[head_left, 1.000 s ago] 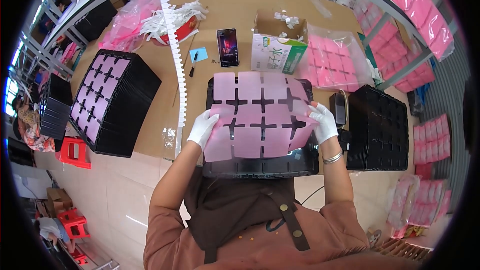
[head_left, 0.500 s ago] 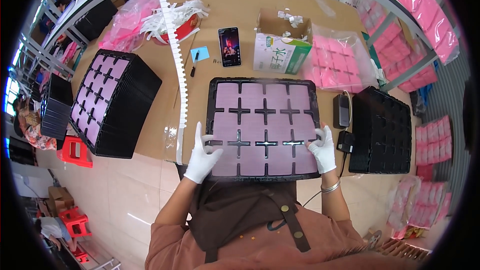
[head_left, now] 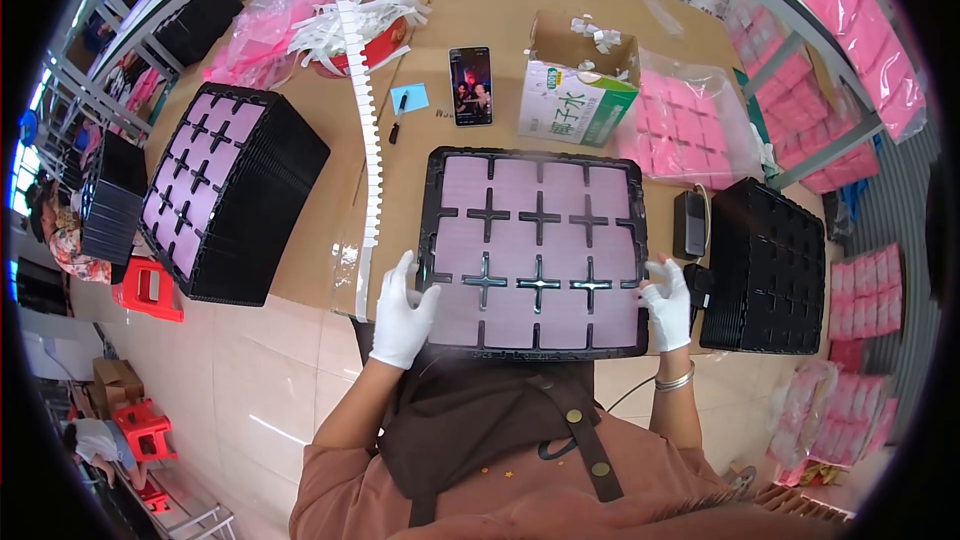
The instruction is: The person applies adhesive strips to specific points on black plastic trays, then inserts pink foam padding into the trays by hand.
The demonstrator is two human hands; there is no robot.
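A black plastic tray [head_left: 432, 240], its cells covered with a pale purple foam sheet [head_left: 460, 250], lies flat in front of me at the table's near edge. Black cross-shaped dividers show through slots in the sheet. My white-gloved left hand [head_left: 403, 320] is at the tray's left edge, thumb and fingers apart. Beside the right edge is my right hand [head_left: 670, 312], also gloved, with its fingers loosely bent and apart. Whether either hand touches the rim is hard to tell. Neither hand grips anything I can see.
Left stands a tall stack of black trays [head_left: 270, 190] topped with purple foam; right, another black tray stack [head_left: 770, 270] beside a power adapter [head_left: 688, 225]. Behind are a phone [head_left: 470, 87], a cardboard box [head_left: 570, 105], bagged pink pieces [head_left: 685, 130] and a red basin [head_left: 385, 45] of white strips.
My right hand has slid outward off the foam to beside the tray's right edge. The left hand stays by the left edge. The whole view has shifted slightly.
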